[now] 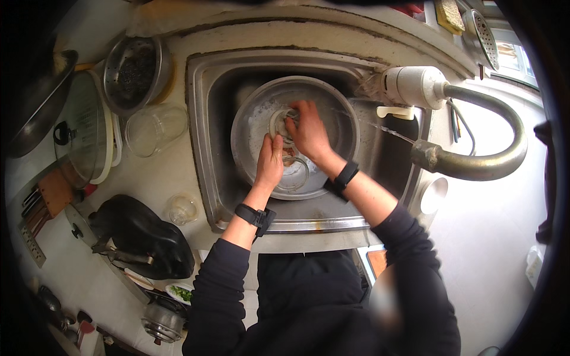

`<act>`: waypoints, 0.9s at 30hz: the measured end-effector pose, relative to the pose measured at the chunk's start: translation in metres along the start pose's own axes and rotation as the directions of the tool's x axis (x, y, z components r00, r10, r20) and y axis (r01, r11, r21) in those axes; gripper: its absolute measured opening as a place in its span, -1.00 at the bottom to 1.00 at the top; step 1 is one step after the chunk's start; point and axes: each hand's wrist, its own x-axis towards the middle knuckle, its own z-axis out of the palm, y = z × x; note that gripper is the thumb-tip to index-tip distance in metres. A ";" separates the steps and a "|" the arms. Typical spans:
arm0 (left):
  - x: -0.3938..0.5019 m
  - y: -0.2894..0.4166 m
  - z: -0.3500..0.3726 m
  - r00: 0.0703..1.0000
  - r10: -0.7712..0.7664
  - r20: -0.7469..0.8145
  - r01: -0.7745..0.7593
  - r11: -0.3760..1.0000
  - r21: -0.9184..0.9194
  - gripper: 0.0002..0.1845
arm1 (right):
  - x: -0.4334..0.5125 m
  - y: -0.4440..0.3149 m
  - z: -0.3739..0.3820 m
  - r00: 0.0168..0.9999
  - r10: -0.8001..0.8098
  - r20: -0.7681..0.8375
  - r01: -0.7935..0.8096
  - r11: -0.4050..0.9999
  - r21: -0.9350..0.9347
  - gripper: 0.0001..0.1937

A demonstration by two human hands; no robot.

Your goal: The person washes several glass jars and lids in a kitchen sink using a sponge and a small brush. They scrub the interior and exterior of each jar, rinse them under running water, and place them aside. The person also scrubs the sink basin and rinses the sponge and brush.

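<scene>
Over a round metal basin [352, 147] in the steel sink, my left hand [270, 162] grips the near side of a small clear glass bowl [273, 119], its thumb along the rim. My right hand [309, 133] is bent over the bowl's right side, fingers curled around the rim and into it. What lies under those fingers is partly hidden; I cannot tell if they hold a cloth or scrubber. Another glass bowl [296, 175] rests in the basin just below my hands. Whitish residue or suds mark the basin's floor.
A curved metal faucet [481, 171] at the right sends a thin stream leftward into the basin. Left of the sink [202, 178] stand a glass jar [156, 130], a small glass [182, 209], a metal colander [132, 73], a glass lid [78, 133] and a black bag-like object [147, 240].
</scene>
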 end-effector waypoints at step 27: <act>-0.007 0.001 0.011 1.000 0.002 -0.014 -0.003 0.995 -0.098 -0.61 | -0.003 0.048 -0.017 0.993 0.067 -0.099 -0.043 0.972 0.230 -0.48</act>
